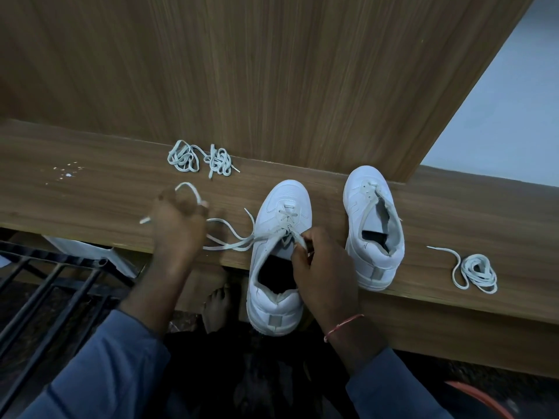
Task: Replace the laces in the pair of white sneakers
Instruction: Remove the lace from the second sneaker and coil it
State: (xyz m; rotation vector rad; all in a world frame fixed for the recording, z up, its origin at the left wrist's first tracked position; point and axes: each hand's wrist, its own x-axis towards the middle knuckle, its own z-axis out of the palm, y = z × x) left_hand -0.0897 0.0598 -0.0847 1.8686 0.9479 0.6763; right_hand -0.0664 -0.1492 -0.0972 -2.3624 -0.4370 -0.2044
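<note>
The left hand (178,219) curls around the lace (257,236) end, at 9 o'clock from the near sneaker (284,201). The right hand (320,267) pinches the lace at the eyelets. The heel overhangs the ledge (90,189), so a hard pull may tip the sneaker off.

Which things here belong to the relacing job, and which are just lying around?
Job: half-laced sneaker; second sneaker; lace held by left hand and right hand; coiled lace; two tangled laces.
Lying about: black metal rack; white specks on the ledge; orange object at bottom right.
</note>
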